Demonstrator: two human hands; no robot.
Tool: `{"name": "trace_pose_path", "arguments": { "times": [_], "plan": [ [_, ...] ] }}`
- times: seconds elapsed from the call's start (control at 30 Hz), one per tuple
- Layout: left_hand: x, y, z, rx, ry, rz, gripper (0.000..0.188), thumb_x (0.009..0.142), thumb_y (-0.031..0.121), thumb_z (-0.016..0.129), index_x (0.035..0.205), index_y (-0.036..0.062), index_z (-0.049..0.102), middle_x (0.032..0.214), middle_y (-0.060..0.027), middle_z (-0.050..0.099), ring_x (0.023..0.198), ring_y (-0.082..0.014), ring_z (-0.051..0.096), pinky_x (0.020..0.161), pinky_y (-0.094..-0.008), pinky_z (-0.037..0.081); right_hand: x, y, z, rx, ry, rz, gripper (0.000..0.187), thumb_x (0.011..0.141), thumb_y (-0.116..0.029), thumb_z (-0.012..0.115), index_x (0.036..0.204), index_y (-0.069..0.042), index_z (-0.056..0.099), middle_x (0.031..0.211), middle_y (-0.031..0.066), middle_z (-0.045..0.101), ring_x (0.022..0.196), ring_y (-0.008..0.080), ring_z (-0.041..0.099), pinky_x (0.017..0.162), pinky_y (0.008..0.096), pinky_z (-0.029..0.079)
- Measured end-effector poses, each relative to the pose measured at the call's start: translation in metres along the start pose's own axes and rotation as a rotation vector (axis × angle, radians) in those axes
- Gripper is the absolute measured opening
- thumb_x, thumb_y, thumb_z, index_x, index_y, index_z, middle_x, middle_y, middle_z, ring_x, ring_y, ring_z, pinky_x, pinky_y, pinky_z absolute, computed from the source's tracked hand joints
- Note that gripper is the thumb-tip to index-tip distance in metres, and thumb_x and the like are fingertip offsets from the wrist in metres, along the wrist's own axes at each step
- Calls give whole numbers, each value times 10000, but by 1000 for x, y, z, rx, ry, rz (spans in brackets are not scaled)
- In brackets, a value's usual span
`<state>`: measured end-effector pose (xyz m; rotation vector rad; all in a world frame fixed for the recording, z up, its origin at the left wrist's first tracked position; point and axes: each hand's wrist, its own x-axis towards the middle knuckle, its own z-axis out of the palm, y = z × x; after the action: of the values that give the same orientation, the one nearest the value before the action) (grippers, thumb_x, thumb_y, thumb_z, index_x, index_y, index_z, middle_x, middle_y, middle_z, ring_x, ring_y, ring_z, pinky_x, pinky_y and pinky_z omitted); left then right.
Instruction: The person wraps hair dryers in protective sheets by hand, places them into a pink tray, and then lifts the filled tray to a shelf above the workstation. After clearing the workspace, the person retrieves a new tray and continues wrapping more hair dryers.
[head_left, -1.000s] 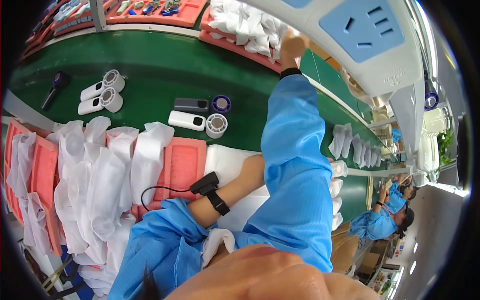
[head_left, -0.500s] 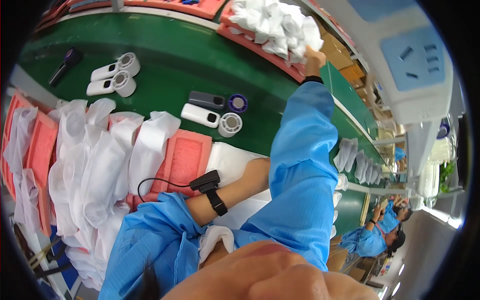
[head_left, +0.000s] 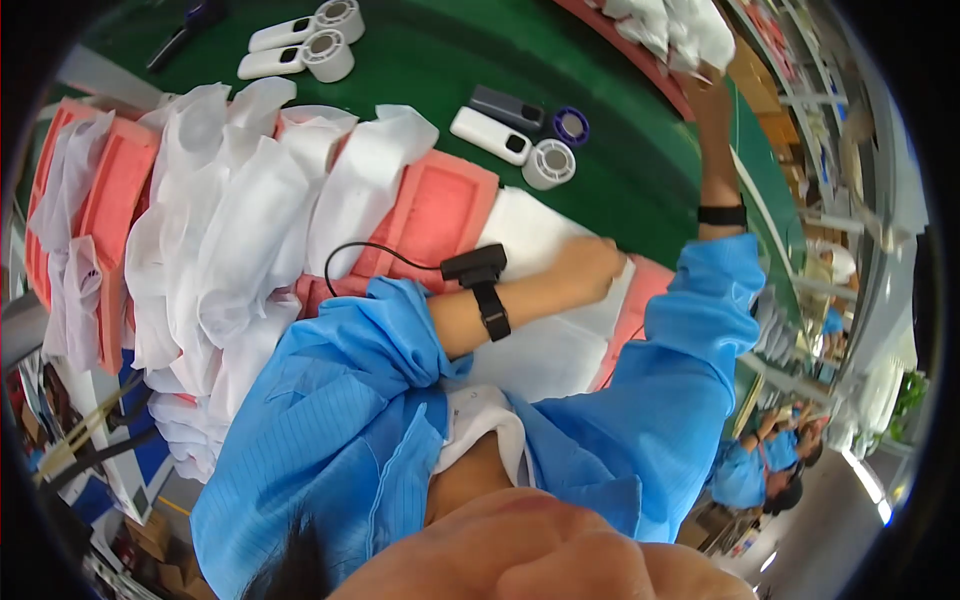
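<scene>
My left hand (head_left: 592, 268) is closed, slightly blurred, over the white sheet-like wrapping (head_left: 535, 300) in front of me; whether it pinches anything is hidden. Stretched out to the far right, my right hand (head_left: 706, 88) has its fingers bent round the edge of a white soft bag (head_left: 700, 40) in a heap of bagged items. That heap lies on a pink foam tray (head_left: 645, 50). Between the hands on the green table (head_left: 440, 60) lie a white device with a round grilled head (head_left: 548, 164) and a dark grey one (head_left: 507, 107) beside a purple-rimmed ring (head_left: 571, 127).
Pink foam trays (head_left: 440, 205) with several white-wrapped items (head_left: 250, 210) fill the left side. Two more white round-headed devices (head_left: 328, 55) and a dark purple device (head_left: 180, 40) lie at the far left. A cable (head_left: 380, 245) runs to my left wrist. Co-workers (head_left: 750, 470) sit at right.
The view has shifted, so the table items sit higher and further right. My left hand has come out from behind my right sleeve. My right hand stays at the bagged heap.
</scene>
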<state>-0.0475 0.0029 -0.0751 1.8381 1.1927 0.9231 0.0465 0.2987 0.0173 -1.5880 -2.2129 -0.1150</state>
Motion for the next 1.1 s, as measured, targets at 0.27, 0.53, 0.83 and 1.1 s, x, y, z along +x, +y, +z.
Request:
{"name": "trace_pose_path", "arguments": {
  "times": [0.27, 0.53, 0.83, 1.1],
  "plan": [
    [0, 19, 6, 137, -18, 99, 130, 680, 70, 589, 794, 105, 642, 853, -99, 603, 833, -297, 597, 692, -424, 469, -186, -73, -2, 758, -794, 48, 619, 672, -183, 750, 1208, -14, 489, 1093, 99, 592, 957, 160, 569, 783, 266, 473],
    [-59, 45, 42, 373, 52, 313, 282, 643, 230, 707, 873, 90, 625, 899, -135, 582, 889, -311, 568, 701, -426, 465, -239, -83, -37, 725, -525, 133, 434, 683, -191, 733, 1067, -30, 607, 930, 50, 633, 803, 135, 586, 713, 270, 476],
    [-44, 11, 59, 372, 66, 332, 386, 648, 287, 741, 972, 104, 639, 1017, -158, 591, 992, -301, 547, 839, -400, 452, -320, 0, -176, 850, -101, 96, 372, 719, -191, 725, 1019, -36, 570, 858, 24, 610, 780, 118, 567, 705, 272, 466],
    [-56, 165, 113, 409, -24, 803, 376, 620, 126, 712, 977, 77, 606, 873, -130, 612, 782, -343, 580, 674, -350, 478, -503, 26, -216, 587, 266, -150, 480, 704, -217, 744, 1082, -14, 527, 1005, 116, 577, 919, 227, 569, 797, 320, 452]
  ]
}}
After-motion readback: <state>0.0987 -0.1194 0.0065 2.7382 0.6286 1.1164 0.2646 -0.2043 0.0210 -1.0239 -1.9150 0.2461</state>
